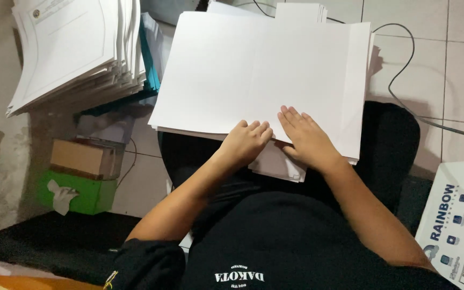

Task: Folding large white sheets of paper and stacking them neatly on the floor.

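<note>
Tiled floor [457,80]; hands [275,140] flat on paper stack [253,75], seemingly lap-borne.

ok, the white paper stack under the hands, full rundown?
The white paper stack is blank, matte, large loose sheets, edges slightly uneven at right and bottom. It lies flat across the person's lap, over the tiled floor. The left hand and right hand press palm-down on its near edge, side by side.

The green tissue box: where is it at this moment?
In the head view, the green tissue box sits low on the left, on the floor under a brown box.
</note>
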